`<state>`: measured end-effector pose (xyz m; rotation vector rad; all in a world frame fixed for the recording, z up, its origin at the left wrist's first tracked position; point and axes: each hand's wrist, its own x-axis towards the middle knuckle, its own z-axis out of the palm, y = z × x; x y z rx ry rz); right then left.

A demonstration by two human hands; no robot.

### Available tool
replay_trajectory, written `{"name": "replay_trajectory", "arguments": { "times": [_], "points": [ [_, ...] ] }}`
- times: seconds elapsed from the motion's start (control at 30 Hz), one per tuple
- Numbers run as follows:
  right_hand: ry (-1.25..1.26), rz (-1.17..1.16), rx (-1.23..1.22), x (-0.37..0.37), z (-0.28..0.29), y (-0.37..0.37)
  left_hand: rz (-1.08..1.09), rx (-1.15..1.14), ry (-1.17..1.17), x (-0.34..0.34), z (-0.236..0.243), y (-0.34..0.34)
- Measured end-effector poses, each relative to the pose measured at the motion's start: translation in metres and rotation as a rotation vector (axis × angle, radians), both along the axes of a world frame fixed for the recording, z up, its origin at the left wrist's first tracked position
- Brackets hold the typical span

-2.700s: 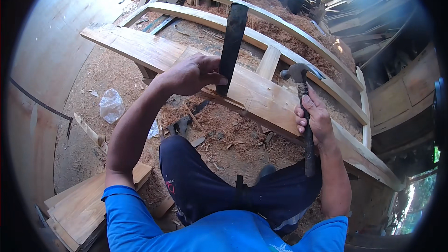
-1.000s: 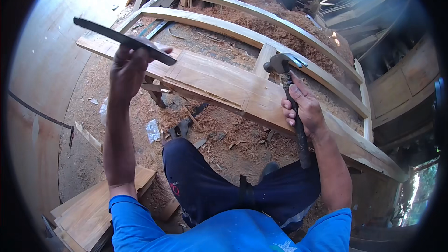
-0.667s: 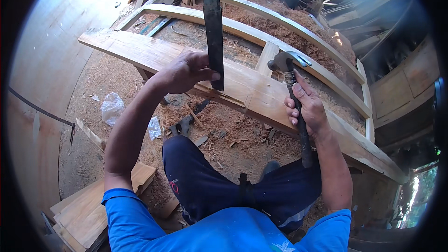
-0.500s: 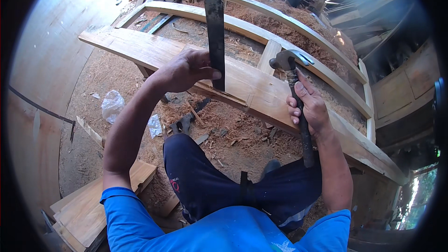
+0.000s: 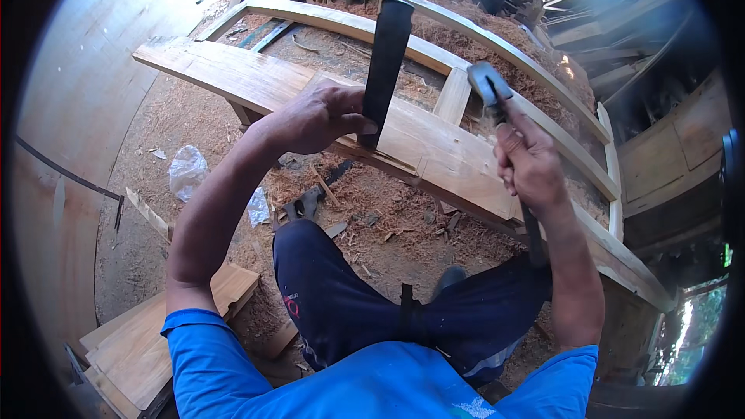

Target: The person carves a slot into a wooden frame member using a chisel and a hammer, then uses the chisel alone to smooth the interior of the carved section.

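Observation:
My left hand (image 5: 326,115) grips the lower part of a long, flat, dark metal blade (image 5: 389,54). The blade stands nearly upright, tilted a little to the right, its lower end at the near edge of a thick wooden plank (image 5: 225,70). Beside that end, a narrow strip along the plank's edge looks cut or split. My right hand (image 5: 531,159) is wrapped round the dark handle of a claw hammer (image 5: 489,85), one finger stretched along it toward the head. The hammer is raised to the right of the blade, apart from it.
Curved wooden rails (image 5: 341,22) join the plank's far side through a short crosspiece (image 5: 452,97). On the floor among shavings lie a handsaw (image 5: 304,203) and a clear plastic bag (image 5: 188,173). Boards (image 5: 140,349) are stacked at lower left. Scrap wood (image 5: 613,27) is heaped at far right.
The blade's top has tipped to the right, with my left hand moving slightly right. My right hand has swung right and turned the hammer, so its head now shows from a different side.

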<state>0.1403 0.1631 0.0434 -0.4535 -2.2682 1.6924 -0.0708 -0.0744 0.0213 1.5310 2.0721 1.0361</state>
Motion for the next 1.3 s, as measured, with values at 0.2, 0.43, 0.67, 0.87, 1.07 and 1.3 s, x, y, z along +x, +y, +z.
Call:
{"name": "replay_trajectory", "arguments": {
  "times": [0.2,0.43,0.67,0.87,1.07,1.3],
  "points": [
    [0.545,0.090,0.802,-0.009,0.111,-0.026,-0.010,0.046,0.027,0.002,-0.005,-0.003],
    [0.516,0.235,0.905,-0.018,0.118,-0.046,-0.046,0.068,0.062,0.003,-0.005,-0.002],
    [0.456,0.262,0.695,0.003,0.107,-0.019,-0.043,0.106,0.150,0.007,-0.012,-0.003],
    [0.196,0.166,-0.253,0.002,0.023,-0.015,-0.089,0.128,0.277,0.017,-0.003,0.002],
    [0.039,0.060,-0.594,-0.006,-0.039,0.004,0.031,0.153,-0.391,-0.003,-0.030,-0.016],
    [0.145,0.027,-0.766,-0.014,-0.055,0.003,-0.129,-0.006,0.427,0.035,-0.016,0.002]
  ]
}}
